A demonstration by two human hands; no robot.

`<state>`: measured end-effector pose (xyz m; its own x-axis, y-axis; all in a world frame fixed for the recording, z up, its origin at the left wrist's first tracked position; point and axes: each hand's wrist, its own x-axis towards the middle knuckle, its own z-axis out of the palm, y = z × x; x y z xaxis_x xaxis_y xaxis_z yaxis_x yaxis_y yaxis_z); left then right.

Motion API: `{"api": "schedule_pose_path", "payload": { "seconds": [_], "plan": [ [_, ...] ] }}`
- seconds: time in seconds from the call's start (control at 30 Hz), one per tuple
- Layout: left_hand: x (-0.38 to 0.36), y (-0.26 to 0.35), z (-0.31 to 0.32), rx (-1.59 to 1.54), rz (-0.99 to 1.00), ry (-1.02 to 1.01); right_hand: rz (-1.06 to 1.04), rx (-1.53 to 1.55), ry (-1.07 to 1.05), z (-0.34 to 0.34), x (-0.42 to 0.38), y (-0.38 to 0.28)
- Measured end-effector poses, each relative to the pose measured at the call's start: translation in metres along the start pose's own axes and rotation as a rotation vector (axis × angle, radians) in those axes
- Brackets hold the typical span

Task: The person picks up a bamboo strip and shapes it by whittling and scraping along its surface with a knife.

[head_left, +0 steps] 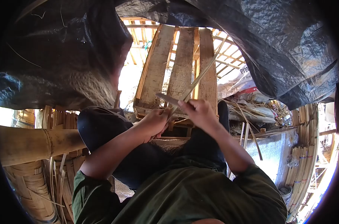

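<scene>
My left hand (153, 122) is closed around the lower end of a long, thin bamboo strip (204, 72). The strip slants up and to the right, away from my body. In my right hand (201, 114) is a knife (167, 99), its dark blade pointing left and lying against or very near the strip. Both hands are close together above my lap. Just beyond them stands a wooden slatted crate or bench (181, 63) made of rough planks. My fingers partly hide the knife's handle and the strip's lower end.
Dark plastic sheeting (57, 56) hangs at the left and another sheet (285, 41) at the right. A thick bamboo pole (39, 145) lies to my left, near woven bamboo (31, 186). Stacked bamboo strips (304, 164) stand at the right. A printed sack (233, 82) and scraps lie beyond my right knee.
</scene>
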<state>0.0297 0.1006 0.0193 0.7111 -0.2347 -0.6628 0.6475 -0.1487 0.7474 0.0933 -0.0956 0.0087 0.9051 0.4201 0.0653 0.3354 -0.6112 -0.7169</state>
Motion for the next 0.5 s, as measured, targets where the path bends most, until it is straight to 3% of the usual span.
{"api": "schedule_pose_path", "payload": {
  "seconds": [0.03,0.07,0.17,0.3,0.37,0.43,0.5],
  "plan": [
    [0.001,-0.002,0.001,-0.024,0.037,-0.006,0.074,-0.012,-0.064,-0.007,0.007,0.003],
    [0.0,-0.001,0.002,-0.042,0.023,0.002,0.11,-0.113,0.039,-0.013,0.017,0.009],
    [-0.001,0.001,0.002,-0.074,-0.009,-0.011,0.139,-0.032,0.13,-0.004,0.012,0.006],
    [-0.003,0.002,-0.006,-0.056,0.004,-0.017,-0.069,0.065,0.102,0.024,-0.008,-0.005],
    [-0.001,0.002,-0.008,-0.155,-0.021,-0.074,-0.05,0.059,0.143,0.014,0.013,0.01],
    [-0.001,0.006,-0.005,-0.167,-0.036,-0.066,0.245,0.09,0.22,0.005,0.034,0.029],
    [0.0,0.006,-0.004,-0.144,-0.042,-0.033,0.247,0.077,0.2,-0.001,0.034,0.018]
  ]
}}
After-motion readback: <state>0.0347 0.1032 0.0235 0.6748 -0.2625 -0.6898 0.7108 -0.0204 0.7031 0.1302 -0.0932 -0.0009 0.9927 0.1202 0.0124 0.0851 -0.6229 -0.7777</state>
